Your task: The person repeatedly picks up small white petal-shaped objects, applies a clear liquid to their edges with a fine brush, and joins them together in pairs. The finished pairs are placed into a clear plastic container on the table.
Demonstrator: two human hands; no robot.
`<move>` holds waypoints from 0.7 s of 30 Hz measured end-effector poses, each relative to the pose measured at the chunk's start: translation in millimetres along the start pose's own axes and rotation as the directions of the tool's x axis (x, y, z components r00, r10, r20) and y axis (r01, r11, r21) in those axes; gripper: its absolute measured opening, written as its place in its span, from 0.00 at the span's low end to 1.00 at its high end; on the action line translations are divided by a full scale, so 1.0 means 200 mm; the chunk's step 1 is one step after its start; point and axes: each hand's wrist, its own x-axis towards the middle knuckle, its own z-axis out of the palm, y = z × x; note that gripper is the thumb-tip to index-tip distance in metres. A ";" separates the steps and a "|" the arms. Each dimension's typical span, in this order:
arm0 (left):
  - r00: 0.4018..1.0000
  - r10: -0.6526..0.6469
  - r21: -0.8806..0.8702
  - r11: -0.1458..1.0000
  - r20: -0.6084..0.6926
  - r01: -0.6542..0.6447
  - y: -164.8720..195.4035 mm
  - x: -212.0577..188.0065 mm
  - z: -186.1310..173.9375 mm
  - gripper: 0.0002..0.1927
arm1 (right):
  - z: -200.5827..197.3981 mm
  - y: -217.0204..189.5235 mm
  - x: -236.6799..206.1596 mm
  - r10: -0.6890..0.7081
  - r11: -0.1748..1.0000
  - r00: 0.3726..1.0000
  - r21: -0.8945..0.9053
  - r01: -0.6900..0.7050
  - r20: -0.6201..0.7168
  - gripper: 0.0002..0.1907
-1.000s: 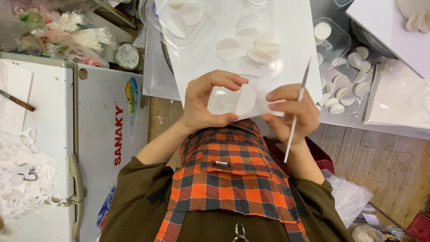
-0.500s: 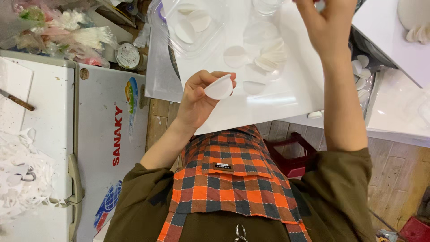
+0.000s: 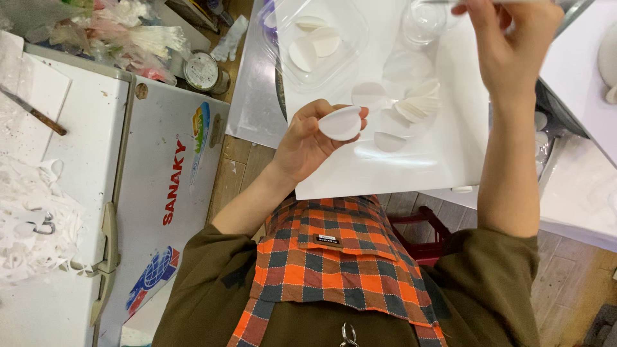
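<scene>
My left hand (image 3: 301,146) holds a white round disc (image 3: 340,123), pinched between fingers and thumb, over the near edge of a white board (image 3: 450,160). My right hand (image 3: 508,48) is stretched to the far top right. It is closed on a thin stick (image 3: 442,2) whose tip is over a clear glass cup (image 3: 424,22). Several white discs (image 3: 411,106) lie on the board between my hands. A clear plastic tray (image 3: 350,61) beyond my left hand holds more discs.
A white chest freezer (image 3: 160,193) stands to the left, with paper scraps (image 3: 32,212), a brush (image 3: 32,112) and a tin can (image 3: 204,72) on or near it. Artificial flowers (image 3: 128,32) lie at the top left. A red stool (image 3: 424,231) is under the board.
My right hand left the disc and reached up to the far top right with the stick. My left hand kept the disc and moved slightly left.
</scene>
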 end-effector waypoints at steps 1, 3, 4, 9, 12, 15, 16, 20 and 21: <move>1.000 -0.003 0.012 1.000 0.020 0.003 0.01 0.01 0.02 0.18 | -0.03 -0.09 -0.08 -0.135 0.977 0.990 0.164 0.139 -0.031 0.15; 0.998 -0.013 0.031 0.999 0.061 0.011 0.02 0.03 0.06 0.19 | -0.06 -0.27 -0.19 -0.282 0.862 0.953 0.406 0.303 -0.113 0.19; 0.998 -0.032 0.026 0.999 0.057 0.030 0.03 0.04 0.08 0.19 | -0.03 -0.35 -0.25 -0.292 0.797 0.945 0.508 0.327 -0.151 0.20; 0.988 -0.100 -0.005 0.995 0.115 0.102 0.01 0.06 0.15 0.18 | -0.02 -0.59 -0.37 -0.390 0.842 0.910 0.346 0.413 -0.139 0.21; 0.983 -0.109 -0.005 0.994 0.146 0.111 -0.02 0.05 0.16 0.18 | 0.00 -0.62 -0.37 -0.364 0.859 0.922 0.335 0.387 -0.130 0.21; 0.979 -0.126 -0.020 0.991 0.157 0.131 -0.03 0.05 0.16 0.18 | 0.00 -0.63 -0.38 -0.339 0.873 0.935 0.334 0.355 -0.107 0.21; 0.980 -0.126 -0.017 0.991 0.156 0.130 -0.03 0.05 0.16 0.18 | 0.00 -0.63 -0.38 -0.340 0.880 0.935 0.317 0.355 -0.101 0.21; 0.983 -0.132 -0.015 0.991 0.130 0.135 -0.01 0.05 0.15 0.17 | -0.07 -0.61 -0.35 -0.354 0.906 0.930 0.212 0.366 -0.094 0.20; 0.984 -0.134 -0.016 0.990 0.120 0.137 0.00 0.05 0.15 0.17 | -0.09 -0.60 -0.35 -0.362 0.911 0.927 0.176 0.374 -0.096 0.19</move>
